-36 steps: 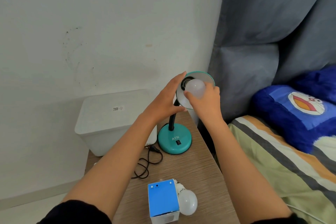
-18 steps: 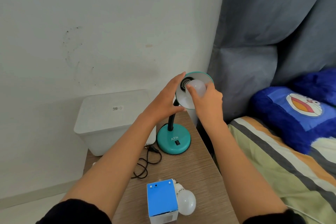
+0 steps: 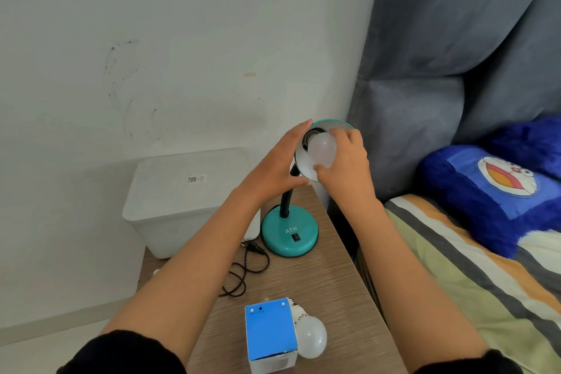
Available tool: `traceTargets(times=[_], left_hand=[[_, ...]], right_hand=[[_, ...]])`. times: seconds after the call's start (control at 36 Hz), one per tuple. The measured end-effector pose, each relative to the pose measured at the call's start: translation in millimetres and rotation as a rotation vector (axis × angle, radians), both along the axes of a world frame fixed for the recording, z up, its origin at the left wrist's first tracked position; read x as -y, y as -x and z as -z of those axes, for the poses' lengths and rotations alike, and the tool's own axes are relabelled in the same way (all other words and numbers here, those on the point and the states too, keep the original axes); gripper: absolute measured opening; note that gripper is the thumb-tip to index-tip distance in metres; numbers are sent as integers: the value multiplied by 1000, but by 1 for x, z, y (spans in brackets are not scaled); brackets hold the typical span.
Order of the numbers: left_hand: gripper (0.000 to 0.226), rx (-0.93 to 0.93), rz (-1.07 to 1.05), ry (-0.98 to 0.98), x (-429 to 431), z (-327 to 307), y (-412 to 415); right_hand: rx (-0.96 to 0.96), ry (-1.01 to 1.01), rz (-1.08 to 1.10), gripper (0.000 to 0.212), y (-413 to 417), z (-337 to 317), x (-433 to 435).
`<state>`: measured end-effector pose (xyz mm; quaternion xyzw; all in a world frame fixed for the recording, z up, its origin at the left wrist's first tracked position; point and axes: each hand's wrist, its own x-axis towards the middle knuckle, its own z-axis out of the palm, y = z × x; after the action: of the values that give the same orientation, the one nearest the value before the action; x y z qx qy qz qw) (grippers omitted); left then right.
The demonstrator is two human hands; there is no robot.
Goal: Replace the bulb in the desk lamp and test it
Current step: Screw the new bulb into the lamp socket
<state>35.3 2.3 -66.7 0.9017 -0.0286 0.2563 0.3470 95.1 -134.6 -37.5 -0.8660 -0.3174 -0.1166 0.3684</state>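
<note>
A teal desk lamp stands on a round base [image 3: 290,235] with a black switch, its shade [image 3: 334,124] tipped up toward me. My left hand [image 3: 274,167] grips the shade's left rim. A white bulb [image 3: 322,149] sits at the black socket inside the shade, and my right hand [image 3: 346,161] holds it with fingers above and thumb below. A second white bulb [image 3: 309,340] lies on the wooden table [image 3: 328,282] near me, touching a blue bulb box [image 3: 270,334].
The lamp's black cord [image 3: 243,270] coils on the table left of the base. A white lidded bin [image 3: 185,197] stands against the wall behind. A bed with a striped cover [image 3: 473,279] and a blue cartoon pillow [image 3: 498,191] lies right of the table.
My right hand has turned around the bulb: its fingers now sit higher and the thumb lower, baring more of the bulb. My left hand stays on the shade.
</note>
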Motion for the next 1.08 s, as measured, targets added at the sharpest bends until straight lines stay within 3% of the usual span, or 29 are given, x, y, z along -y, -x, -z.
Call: traceTargets(times=[0.19, 0.33, 0.44, 0.53, 0.69, 0.89, 1.08], left_hand=[[102, 6, -8, 11, -1, 1, -1], [103, -7, -13, 27, -1, 2, -2], [104, -3, -3, 21, -1, 2, -2], [104, 10, 3, 15, -1, 2, -3], [103, 13, -4, 5, -1, 3, -2], [103, 7, -4, 4, 0, 1, -1], [104, 12, -8, 0, -1, 3, 0]], right_hand=[[-6, -33, 45, 62, 0, 5, -2], [-172, -105, 167, 55, -2, 4, -3], [-269, -194, 78, 61, -5, 2, -5], [-227, -182, 12, 73, -2, 4, -5], [-286, -300, 33, 43, -2, 7, -3], [-255, -238, -48, 62, -1, 5, -6], [-424, -368, -9, 50, -3, 8, -7]])
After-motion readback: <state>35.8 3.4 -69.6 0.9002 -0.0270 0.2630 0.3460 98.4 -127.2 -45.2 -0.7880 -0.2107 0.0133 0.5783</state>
